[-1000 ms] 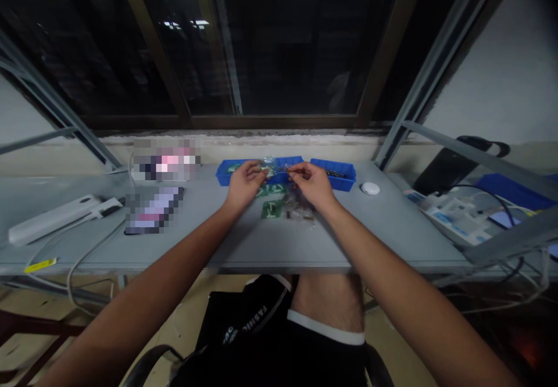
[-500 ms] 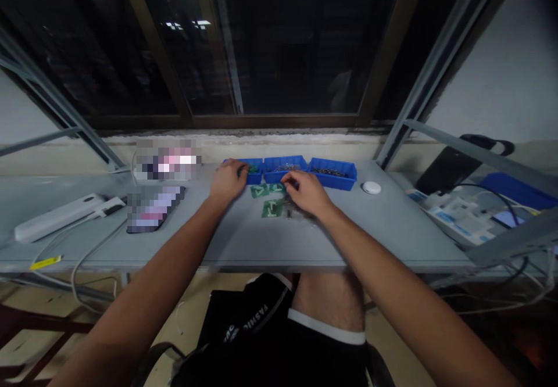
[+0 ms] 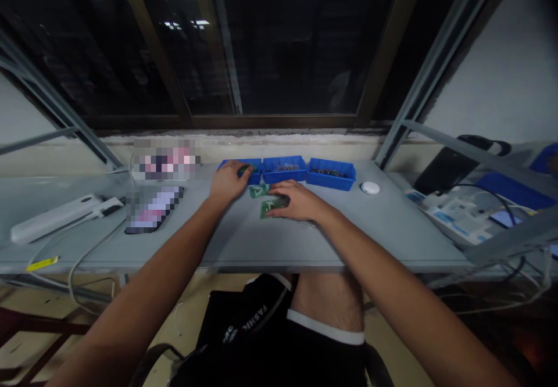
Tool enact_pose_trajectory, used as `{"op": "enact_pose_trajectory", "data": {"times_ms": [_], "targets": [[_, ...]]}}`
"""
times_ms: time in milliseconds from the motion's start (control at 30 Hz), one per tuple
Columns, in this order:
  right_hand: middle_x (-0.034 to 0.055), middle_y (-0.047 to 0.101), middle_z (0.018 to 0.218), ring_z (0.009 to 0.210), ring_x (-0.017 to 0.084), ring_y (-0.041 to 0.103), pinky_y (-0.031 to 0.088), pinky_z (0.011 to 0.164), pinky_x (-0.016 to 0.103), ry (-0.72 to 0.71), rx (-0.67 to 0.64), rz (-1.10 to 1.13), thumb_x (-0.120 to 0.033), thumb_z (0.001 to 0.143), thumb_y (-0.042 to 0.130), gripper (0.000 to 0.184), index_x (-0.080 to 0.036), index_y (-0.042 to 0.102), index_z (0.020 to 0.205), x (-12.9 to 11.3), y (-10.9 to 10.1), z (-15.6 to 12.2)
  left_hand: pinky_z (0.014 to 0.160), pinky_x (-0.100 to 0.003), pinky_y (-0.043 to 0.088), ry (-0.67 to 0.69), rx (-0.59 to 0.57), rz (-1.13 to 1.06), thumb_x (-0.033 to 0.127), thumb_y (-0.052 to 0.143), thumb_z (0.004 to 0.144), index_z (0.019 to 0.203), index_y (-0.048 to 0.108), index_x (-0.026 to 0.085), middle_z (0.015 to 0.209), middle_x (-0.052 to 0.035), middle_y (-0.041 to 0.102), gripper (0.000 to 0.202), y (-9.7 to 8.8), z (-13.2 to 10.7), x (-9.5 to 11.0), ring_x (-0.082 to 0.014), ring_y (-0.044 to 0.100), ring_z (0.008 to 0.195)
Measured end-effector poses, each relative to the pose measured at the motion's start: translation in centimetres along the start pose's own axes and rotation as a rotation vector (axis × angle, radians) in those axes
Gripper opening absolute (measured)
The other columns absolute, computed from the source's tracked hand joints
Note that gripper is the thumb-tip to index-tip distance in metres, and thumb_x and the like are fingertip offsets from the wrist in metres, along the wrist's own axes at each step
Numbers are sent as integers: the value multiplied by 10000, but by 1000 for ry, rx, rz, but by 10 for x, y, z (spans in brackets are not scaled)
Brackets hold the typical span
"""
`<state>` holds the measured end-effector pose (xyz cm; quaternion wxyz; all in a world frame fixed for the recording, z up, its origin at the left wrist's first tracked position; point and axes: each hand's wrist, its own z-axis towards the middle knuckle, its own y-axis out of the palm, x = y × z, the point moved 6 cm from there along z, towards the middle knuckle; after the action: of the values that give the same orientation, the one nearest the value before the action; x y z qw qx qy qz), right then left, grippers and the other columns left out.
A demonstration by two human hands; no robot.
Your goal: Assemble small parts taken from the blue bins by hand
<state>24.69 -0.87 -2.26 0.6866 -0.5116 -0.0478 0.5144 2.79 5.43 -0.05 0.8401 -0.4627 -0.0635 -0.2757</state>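
Note:
My left hand (image 3: 229, 181) rests over the near left side of the left blue bin (image 3: 257, 178), with thumb and fingers apart. Green pieces show inside that bin beside the fingertips. On the table in front of the bins lie flat green pieces with pale markings, one farther back (image 3: 258, 192) and one nearer (image 3: 269, 208). My right hand (image 3: 296, 200) is spread over the right part of this group, thumb low and fingers stretched left, touching or just above the pieces. It covers whatever lies under the palm.
A middle blue bin (image 3: 284, 169) holds small clear-looking items, and a right blue bin (image 3: 331, 175) holds small metal parts. A round white object (image 3: 370, 187) sits to their right. At left are a phone (image 3: 152, 212), a white power strip (image 3: 56, 218) and cables.
My right hand has moved slightly left and toward me, its fingers going from curled to spread over the green pieces. My left hand stays at the left bin, its thumb slightly shifted.

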Motion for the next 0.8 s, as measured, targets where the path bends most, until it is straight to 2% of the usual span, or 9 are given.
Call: {"op": "enact_pose_trajectory", "data": {"times_ms": [133, 200, 367, 467, 633, 733, 800], "targets": [[89, 744, 1217, 1166, 285, 650, 480, 1066, 456, -23, 9, 1, -413, 858, 814, 334, -275, 782, 1161, -2, -4, 2, 1130, -506, 386, 49, 40, 1, 417, 526, 975, 1117, 805, 212, 1160, -128, 773, 375, -3, 1, 4, -339, 652, 1161], [85, 745, 1175, 1133, 274, 655, 489, 1038, 437, -24, 18, -2, -411, 891, 780, 283, -272, 786, 1137, -3, -5, 2, 1135, -511, 380, 38, 58, -15, 382, 524, 970, 1106, 812, 216, 1129, -123, 781, 358, -5, 3, 2, -337, 659, 1143], [112, 682, 1288, 1199, 318, 610, 474, 1068, 490, 4, -4, -43, -566, 761, 863, 469, -277, 799, 1126, -1, -1, -2, 1042, -479, 462, -13, 75, -33, 417, 531, 969, 1103, 819, 197, 1124, -156, 752, 386, -6, 5, -5, -346, 654, 1097], [111, 673, 1305, 1208, 309, 599, 475, 1068, 481, 4, -23, -53, -523, 811, 837, 391, -284, 809, 1120, 1, 2, -2, 1017, -476, 478, -8, 79, 14, 471, 527, 981, 1092, 823, 198, 1087, -158, 746, 418, -5, 5, -4, -342, 654, 1066], [83, 721, 1184, 1110, 243, 636, 479, 1035, 417, -66, -4, -54, -400, 975, 672, 209, -255, 815, 1019, -7, -4, 2, 1066, -481, 461, 19, 74, 57, 524, 534, 988, 1104, 819, 210, 1111, -138, 720, 440, -2, 3, -2, -321, 635, 1085], [82, 741, 1097, 1069, 228, 644, 477, 1008, 381, -70, 70, -38, -292, 1002, 606, 215, -206, 787, 926, -12, -12, 4, 1116, -511, 428, 27, 127, 59, 501, 554, 987, 1110, 810, 203, 1216, -143, 677, 411, -6, 0, 2, -336, 589, 1182], [82, 743, 1036, 1015, 217, 654, 482, 969, 354, -35, 149, -6, -266, 1004, 580, 222, -189, 754, 890, -12, -19, 6, 1152, -533, 394, 66, 191, 41, 473, 572, 986, 1131, 794, 209, 1301, -141, 643, 374, -12, -3, 12, -346, 539, 1269]]}}
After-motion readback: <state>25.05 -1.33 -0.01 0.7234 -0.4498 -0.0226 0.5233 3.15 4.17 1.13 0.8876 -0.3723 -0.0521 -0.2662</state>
